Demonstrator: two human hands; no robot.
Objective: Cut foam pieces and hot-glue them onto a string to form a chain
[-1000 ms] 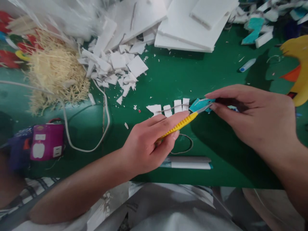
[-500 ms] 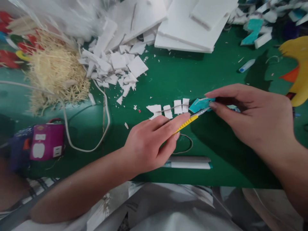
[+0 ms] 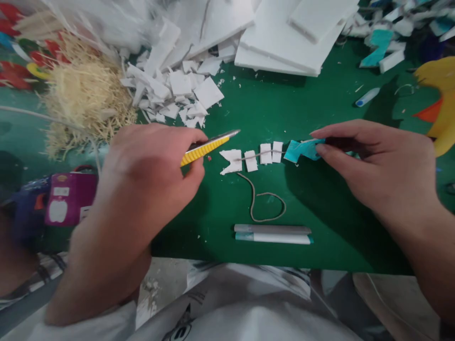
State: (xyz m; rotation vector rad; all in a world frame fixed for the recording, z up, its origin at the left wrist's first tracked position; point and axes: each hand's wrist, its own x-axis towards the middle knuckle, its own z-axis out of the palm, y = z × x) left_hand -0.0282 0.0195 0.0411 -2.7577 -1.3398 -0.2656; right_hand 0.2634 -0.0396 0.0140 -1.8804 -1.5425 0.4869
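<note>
My left hand (image 3: 156,175) is closed around a yellow utility knife (image 3: 206,149), its blade pointing up and to the right above the table. Between the thumb and fingers of my right hand (image 3: 377,161) is a turquoise foam piece (image 3: 301,149). A grey string (image 3: 268,152) runs leftward from that piece across several small white foam pieces (image 3: 265,154), the leftmost one notched like a tail (image 3: 232,161). Below them the string's loose end (image 3: 251,199) curls on the green table. The right edge of the turquoise piece is hidden by my fingers.
Two markers (image 3: 273,234) lie near the table's front edge. White foam scraps (image 3: 177,90) and foam sheets (image 3: 280,47) cover the back. Straw-like shreds (image 3: 85,99) and a purple box (image 3: 71,199) are at left. A yellow glue gun-like object (image 3: 439,94) stands at right.
My left hand has pulled the knife away from the turquoise piece, moving left and slightly up. The notched piece and string end are now uncovered. My right hand keeps its hold.
</note>
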